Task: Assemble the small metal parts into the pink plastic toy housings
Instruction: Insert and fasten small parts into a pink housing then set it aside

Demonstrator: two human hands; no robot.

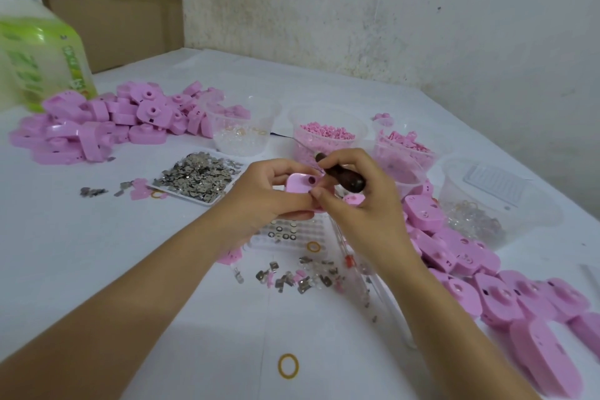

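**Two hands working on one pink housing at mid-frame**

Two hands are meeting at the centre of the frame, above a white table. The left hand is gripping a pink housing. Its fingers are curling over the far edge and its thumb is lying along the near side, keeping the piece tilted and off the table. The right hand is closing its fingers round a tool with a dark wooden handle, whose butt is pointing up and away. The working end is hiding behind the fingers; it is probably touching the housing, but that cannot be told for sure.

Just left of the hands, a white tray is holding a heap of small metal pieces. Loose metal pieces are lying on the table below the hands, near a white block with rows of holes.

At the upper left, a heap of pink housings is sitting beside a green bottle. Along the right edge, a row of pink housings is running down to the lower right corner. Behind the hands, a clear tub and a tub of pink bits are standing side by side. A yellow rubber band is lying at bottom centre.
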